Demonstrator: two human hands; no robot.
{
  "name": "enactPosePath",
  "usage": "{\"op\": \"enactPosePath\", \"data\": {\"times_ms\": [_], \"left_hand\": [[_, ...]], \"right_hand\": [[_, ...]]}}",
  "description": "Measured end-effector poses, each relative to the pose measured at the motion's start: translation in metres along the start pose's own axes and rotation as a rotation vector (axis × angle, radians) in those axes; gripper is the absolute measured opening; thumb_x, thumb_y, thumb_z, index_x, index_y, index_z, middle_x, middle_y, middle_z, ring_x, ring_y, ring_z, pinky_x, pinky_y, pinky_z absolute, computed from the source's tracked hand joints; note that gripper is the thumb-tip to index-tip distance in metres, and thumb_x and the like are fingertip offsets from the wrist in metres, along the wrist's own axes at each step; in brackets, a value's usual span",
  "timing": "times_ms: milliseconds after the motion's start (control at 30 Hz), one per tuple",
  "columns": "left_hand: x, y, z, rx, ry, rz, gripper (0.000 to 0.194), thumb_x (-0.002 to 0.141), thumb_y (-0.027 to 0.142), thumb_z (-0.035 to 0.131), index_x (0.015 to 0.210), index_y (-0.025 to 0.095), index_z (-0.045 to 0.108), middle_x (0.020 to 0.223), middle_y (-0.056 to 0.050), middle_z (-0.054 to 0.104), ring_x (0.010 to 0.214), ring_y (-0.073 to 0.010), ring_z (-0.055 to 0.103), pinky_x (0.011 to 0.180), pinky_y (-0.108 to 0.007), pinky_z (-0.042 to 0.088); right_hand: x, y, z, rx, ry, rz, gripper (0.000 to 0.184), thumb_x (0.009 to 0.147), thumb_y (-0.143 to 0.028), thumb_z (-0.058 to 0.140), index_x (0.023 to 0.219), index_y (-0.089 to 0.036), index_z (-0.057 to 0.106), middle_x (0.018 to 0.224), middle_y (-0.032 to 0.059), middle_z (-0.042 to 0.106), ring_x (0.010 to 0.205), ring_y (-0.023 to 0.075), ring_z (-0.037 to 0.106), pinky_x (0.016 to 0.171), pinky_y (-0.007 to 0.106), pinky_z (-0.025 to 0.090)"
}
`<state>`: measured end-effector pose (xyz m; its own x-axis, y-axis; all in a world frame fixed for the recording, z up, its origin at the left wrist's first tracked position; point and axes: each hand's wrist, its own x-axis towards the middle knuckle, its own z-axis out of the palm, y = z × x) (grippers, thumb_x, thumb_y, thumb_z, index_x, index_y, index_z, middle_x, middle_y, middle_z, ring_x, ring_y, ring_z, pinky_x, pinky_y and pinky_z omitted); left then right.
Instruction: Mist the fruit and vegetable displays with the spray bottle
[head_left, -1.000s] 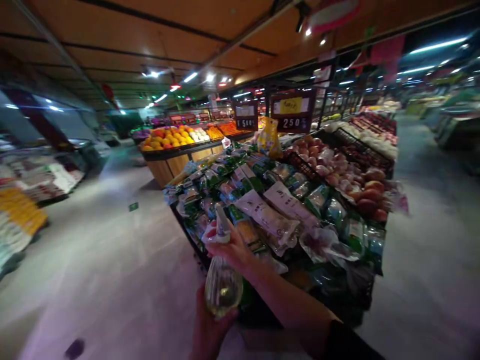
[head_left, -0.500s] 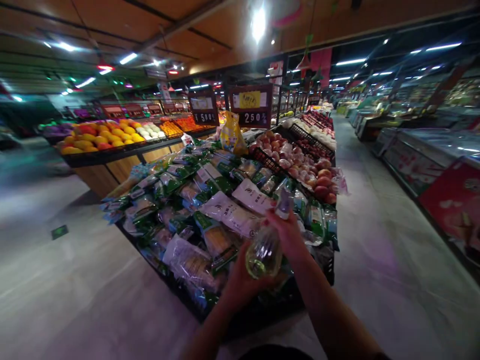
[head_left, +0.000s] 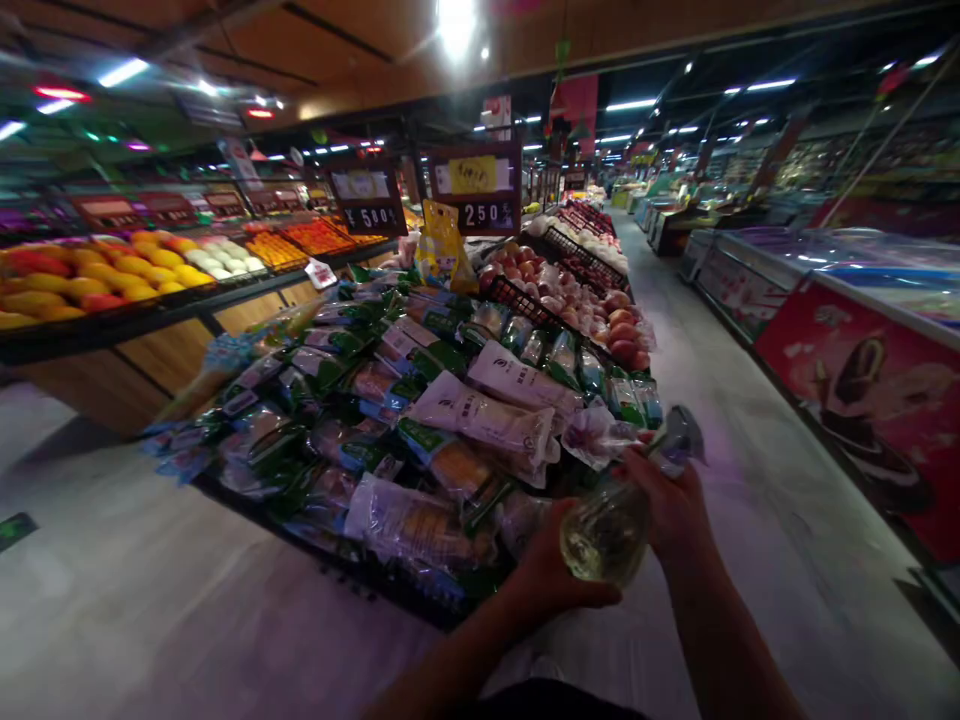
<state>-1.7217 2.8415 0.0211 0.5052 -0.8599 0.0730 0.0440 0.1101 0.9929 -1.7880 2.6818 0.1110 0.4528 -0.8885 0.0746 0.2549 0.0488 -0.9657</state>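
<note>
In the head view I hold a clear bottle (head_left: 607,535) with rounded, ribbed sides, a little pale yellowish liquid and a grey top that looks like a spray head. It is tilted, its top toward the upper right. My left hand (head_left: 551,570) cups the base from the left. My right hand (head_left: 671,495) is closed round the neck, just below the top. Beyond my hands lies a heap of bagged food in green-and-blue packs (head_left: 442,465). Long white printed packs (head_left: 487,420) rest on it, and a clear plastic bag (head_left: 596,435) lies near my right hand.
Apples (head_left: 622,330) sit in black crates behind the packs, under price signs (head_left: 474,190). A yellow bag (head_left: 442,250) stands beneath the signs. To the left is a fruit stand (head_left: 105,280). On the right, an aisle (head_left: 667,300) runs beside a red freezer (head_left: 862,400).
The camera has turned right, so the stands appear farther left. Both hands and the bottle have shifted right and lower in view, and the bottle's top leans more to the right.
</note>
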Motion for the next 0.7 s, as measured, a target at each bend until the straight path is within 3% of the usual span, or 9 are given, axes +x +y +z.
{"op": "enactPosePath", "data": {"times_ms": [100,267,400,533,700], "left_hand": [[-0.045,0.009,-0.034,0.028,0.110,-0.026,0.107,0.056,0.034,0.100,0.148,0.019,0.047,0.147,-0.019,0.065,0.138,-0.0424,0.061,0.120,-0.057,0.048],[-0.130,0.006,-0.092,-0.018,0.352,-0.044,0.109,0.062,0.048,0.097,0.153,0.022,0.043,0.150,-0.017,0.065,0.139,-0.0428,0.063,0.117,-0.057,0.052],[-0.187,-0.004,-0.130,0.112,0.553,-0.070,0.111,0.057,0.057,0.097,0.148,0.020,0.047,0.142,-0.018,0.067,0.130,-0.0437,0.068,0.111,-0.057,0.057],[-0.213,-0.006,-0.147,0.211,0.561,-0.049,0.110,0.057,0.066,0.095,0.145,0.017,0.051,0.140,-0.018,0.067,0.131,-0.0454,0.067,0.109,-0.055,0.057],[-0.204,0.000,-0.129,0.036,0.311,-0.093,0.111,0.065,0.048,0.096,0.155,0.022,0.036,0.148,-0.017,0.064,0.138,-0.0398,0.063,0.117,-0.053,0.051]], "right_hand": [[-0.033,0.010,0.048,0.019,-0.157,0.031,0.048,0.062,-0.048,0.092,0.094,-0.025,0.065,0.076,-0.0011,0.068,0.064,0.0202,0.066,0.059,0.034,0.054],[-0.102,0.029,0.136,-0.009,-0.489,-0.020,0.033,0.071,-0.040,0.077,0.096,-0.026,0.059,0.075,-0.0050,0.062,0.064,0.0174,0.061,0.065,0.034,0.052],[-0.152,0.039,0.184,-0.097,-0.679,-0.090,0.032,0.071,-0.038,0.074,0.096,-0.027,0.057,0.077,-0.0050,0.062,0.069,0.0175,0.059,0.067,0.032,0.048],[-0.179,0.050,0.197,-0.099,-0.668,-0.035,0.032,0.071,-0.036,0.074,0.096,-0.027,0.057,0.079,-0.0044,0.063,0.070,0.0174,0.059,0.068,0.031,0.048],[-0.178,0.057,0.162,0.038,-0.443,0.060,0.034,0.070,-0.037,0.077,0.097,-0.026,0.061,0.073,-0.0059,0.061,0.063,0.0160,0.057,0.063,0.032,0.052]]}}
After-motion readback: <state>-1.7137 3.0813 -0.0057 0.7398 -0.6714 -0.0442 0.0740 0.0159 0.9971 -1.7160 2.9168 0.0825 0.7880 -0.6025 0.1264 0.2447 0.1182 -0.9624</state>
